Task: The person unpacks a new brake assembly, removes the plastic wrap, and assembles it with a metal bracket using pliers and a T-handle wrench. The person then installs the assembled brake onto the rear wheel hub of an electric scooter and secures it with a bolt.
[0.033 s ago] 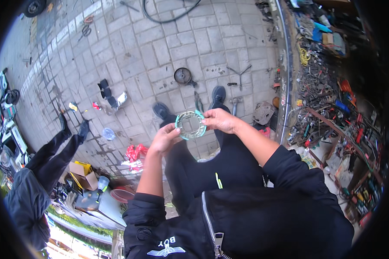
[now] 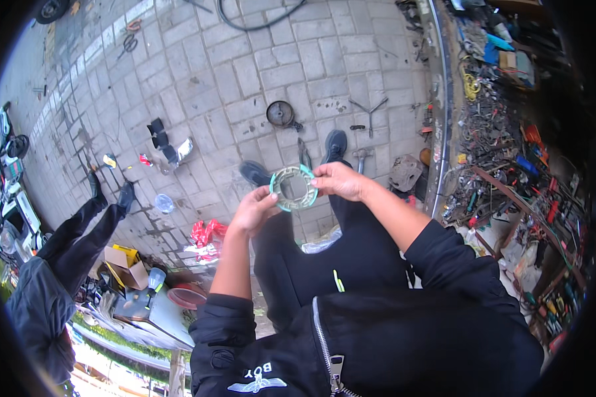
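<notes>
A pair of drum brake shoes, pale metal with green outer linings, forms a ring held in front of my knees. My left hand pinches its left side between thumb and fingers. Opposite it, my right hand grips the right edge with the thumb on the face. Through the open middle of the ring I see the paving. Beyond it on the ground lie a dark round brake drum or hub plate, pliers, a hammer and a three-armed wrench.
Heaps of tools and parts fill the right side behind a metal-edged sill. Red plastic bags lie left of my leg. Another person is at the far left, near an open cardboard box. A black hose curves at the top.
The view has shifted slightly, and my left foot appears a little farther right. Both hands keep their hold on the brake shoes, which stay nearly in place.
</notes>
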### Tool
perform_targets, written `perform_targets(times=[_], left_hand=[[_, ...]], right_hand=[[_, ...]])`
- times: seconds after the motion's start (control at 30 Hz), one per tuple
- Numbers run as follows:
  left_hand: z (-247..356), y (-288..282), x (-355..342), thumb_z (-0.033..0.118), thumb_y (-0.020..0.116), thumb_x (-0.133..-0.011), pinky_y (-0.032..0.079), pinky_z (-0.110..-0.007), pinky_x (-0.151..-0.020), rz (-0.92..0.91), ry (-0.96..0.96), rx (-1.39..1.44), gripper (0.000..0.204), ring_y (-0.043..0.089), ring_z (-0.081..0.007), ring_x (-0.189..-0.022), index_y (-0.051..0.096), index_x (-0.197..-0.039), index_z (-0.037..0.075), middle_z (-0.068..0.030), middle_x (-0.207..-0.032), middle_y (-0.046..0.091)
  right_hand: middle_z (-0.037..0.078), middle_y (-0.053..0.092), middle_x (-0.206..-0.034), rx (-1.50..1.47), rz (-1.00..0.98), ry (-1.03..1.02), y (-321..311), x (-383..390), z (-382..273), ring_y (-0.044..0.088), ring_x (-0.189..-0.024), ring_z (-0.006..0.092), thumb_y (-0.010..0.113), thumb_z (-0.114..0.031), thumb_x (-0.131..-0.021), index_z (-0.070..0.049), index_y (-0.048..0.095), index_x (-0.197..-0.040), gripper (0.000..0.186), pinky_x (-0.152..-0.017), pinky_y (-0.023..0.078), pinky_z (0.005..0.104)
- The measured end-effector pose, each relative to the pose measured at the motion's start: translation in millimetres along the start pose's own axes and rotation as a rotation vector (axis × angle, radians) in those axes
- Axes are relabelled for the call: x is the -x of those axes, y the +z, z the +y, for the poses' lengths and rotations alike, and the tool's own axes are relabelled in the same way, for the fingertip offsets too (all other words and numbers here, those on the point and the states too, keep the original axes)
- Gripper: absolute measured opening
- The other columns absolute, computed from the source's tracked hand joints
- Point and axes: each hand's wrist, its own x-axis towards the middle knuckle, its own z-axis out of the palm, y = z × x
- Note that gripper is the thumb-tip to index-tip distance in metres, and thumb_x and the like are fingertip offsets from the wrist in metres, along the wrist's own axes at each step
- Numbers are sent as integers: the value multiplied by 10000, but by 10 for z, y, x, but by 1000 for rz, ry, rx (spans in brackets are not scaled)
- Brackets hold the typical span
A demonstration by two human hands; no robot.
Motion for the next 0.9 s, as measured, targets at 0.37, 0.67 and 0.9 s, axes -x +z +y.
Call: perform_targets(times=[0.37,0.67,0.9], left_hand=[[-151,-1400,-2689,155,644,-924,530,-379,-889,-26,65,-29,293,643,-198,-968,565,-1147,-18,-86,-1071,651],[95,-2053,-4208,210,647,-924,525,-363,-829,57,187,-292,288,640,-175,-891,593,-1120,6,-61,-1015,658],[38,-1675,-4265,244,797,-802,458,-246,-570,374,304,-574,324,571,-118,-646,639,-938,-4,-40,-798,626]], right_hand=[[102,647,-1108,-28,-64,-65,-1528,-2545,482,623,-1027,205,659,-278,-918,3,582,-1179,391,-924,504,396],[90,653,-1049,22,97,-230,-2301,-3956,628,637,-970,194,645,-273,-929,-10,586,-1164,357,-846,533,362],[58,667,-803,99,337,-303,-2012,-3979,633,638,-699,161,728,-296,-866,-38,641,-907,276,-637,529,300]])
